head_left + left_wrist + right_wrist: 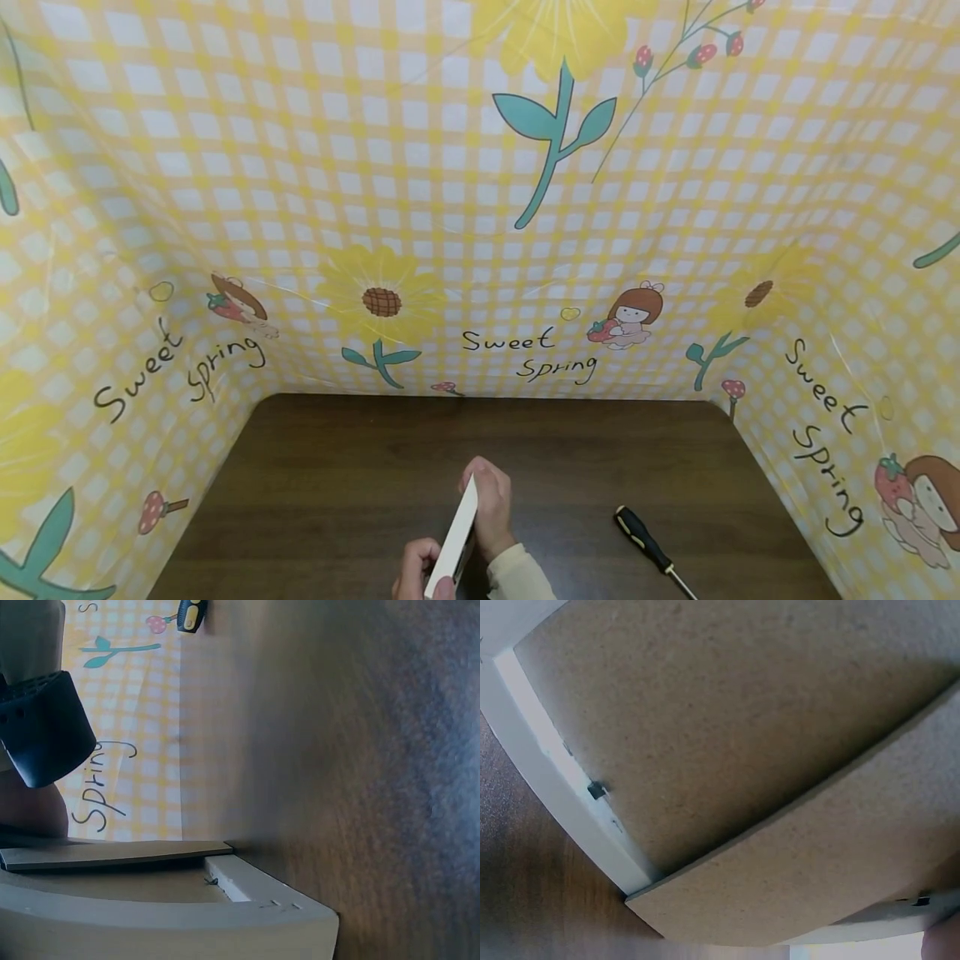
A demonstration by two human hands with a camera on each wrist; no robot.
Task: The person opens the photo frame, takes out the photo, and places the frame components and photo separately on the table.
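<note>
Both hands hold a white picture frame (453, 546) upright on edge, near the front of the table. My left hand (417, 568) grips its near end, thumb on one face and fingers round the other. At the far end, my right hand (491, 504) grips it, with a pale sleeve below. In the right wrist view the frame's back shows a brown hardboard panel (682, 735) set inside the white border, with a small dark metal tab (596, 789) at its side. A second brown board piece (795, 862) lies across the back, its end overlapping the border.
To the right on the dark wooden table (337, 475) lies a screwdriver (643, 537) with a black and yellow handle. Yellow checked cloth (420, 208) walls the table at the back and both sides. A black wrist device (49, 727) shows on the right arm.
</note>
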